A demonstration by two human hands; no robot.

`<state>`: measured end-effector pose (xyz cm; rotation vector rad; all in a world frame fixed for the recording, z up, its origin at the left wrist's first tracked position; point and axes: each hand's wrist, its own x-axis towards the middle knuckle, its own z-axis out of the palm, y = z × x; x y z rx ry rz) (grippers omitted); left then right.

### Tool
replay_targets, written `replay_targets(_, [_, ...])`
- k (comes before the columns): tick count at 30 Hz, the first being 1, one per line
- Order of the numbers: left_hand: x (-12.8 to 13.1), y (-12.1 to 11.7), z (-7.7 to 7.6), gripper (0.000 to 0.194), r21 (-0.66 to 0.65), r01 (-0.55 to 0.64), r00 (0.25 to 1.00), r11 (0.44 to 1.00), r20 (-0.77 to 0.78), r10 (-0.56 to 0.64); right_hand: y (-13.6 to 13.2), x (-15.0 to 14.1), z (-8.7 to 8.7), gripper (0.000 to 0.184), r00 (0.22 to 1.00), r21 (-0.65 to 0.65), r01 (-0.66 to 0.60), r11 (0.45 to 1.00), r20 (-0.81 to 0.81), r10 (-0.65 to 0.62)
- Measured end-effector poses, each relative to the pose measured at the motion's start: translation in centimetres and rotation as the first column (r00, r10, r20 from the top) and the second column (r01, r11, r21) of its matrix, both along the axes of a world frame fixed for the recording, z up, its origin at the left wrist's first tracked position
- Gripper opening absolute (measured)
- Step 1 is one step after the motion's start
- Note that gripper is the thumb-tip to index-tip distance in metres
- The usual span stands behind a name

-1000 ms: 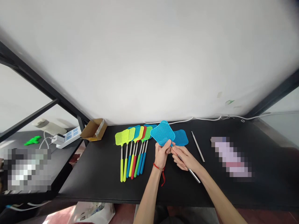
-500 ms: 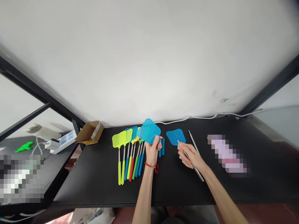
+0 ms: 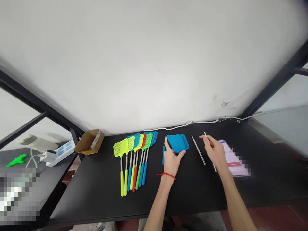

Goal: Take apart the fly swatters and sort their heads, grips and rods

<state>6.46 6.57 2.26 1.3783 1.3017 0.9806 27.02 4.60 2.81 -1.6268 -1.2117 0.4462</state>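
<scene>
Two blue mesh fly swatter heads [image 3: 177,142] lie overlapped on the black table. My left hand [image 3: 171,162] is on the nearer one, its thumb at the lower right edge and a finger along the left edge. My right hand [image 3: 214,150] is closed around a thin metal rod [image 3: 205,134], whose lower end shows below the fingers. Between the hands another metal rod [image 3: 198,150] lies on the table. Left of my left hand, a blue handle [image 3: 164,155] is partly covered by it.
Assembled fly swatters [image 3: 132,163] in yellow, blue, red and green lie side by side at left. Behind them stand an open cardboard box [image 3: 88,142] and a power strip [image 3: 64,152]. A phone [image 3: 234,160] lies by my right forearm. A white cable [image 3: 168,129] runs along the wall.
My left hand has moved right and lowered the blue swatter head it held onto the other blue head. My right hand has moved right and away from the heads, still holding the rod.
</scene>
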Motion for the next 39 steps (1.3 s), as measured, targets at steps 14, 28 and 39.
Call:
replay_targets(14, [1.8,0.8,-0.1,0.086,0.096,0.105,0.932,0.990,-0.356,-0.065,1.9,0.3,-1.5,0.050,0.810,-0.311,0.129,0.942,0.581,0.081])
replay_targets(28, [2.0,1.0,-0.8,0.072,0.184,0.150,0.842,0.971,-0.538,-0.028,2.2,0.1,-3.3,0.023,0.858,-0.212,0.120,0.970,0.514,0.006])
replay_targets(39, [-6.5,-4.2,2.1,0.028,0.474,-0.174,0.832,0.863,-0.399,0.387,2.5,0.0,-3.5,0.020,0.863,-0.120,0.106,0.987,0.504,-0.031])
